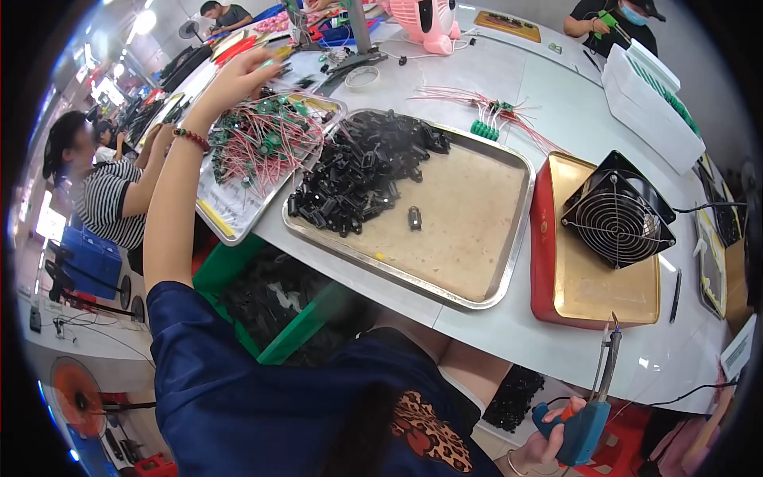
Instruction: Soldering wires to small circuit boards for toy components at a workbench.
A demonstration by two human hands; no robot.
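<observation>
My left hand [248, 73] reaches out over the far end of a white tray [238, 211], its fingers stretched and apart. Beneath it lies a heap of small green circuit boards with red and white wires [266, 139]. My right hand [547, 447] grips a blue soldering gun [586, 431] low at the right, tip pointing up. The tip stands just in front of a red and gold tin [608, 298]. Between my hands, a metal tray [469, 230] carries a pile of small black housings [358, 171]. One black housing [415, 219] lies apart from the pile.
A black fan [618, 211] sits on the tin. Wired boards with green coils [486, 129] lie beyond the metal tray, near a tape roll [362, 77]. A white box [652, 107] stands at the far right; a green bin [298, 338] is below the table edge. Other people work around.
</observation>
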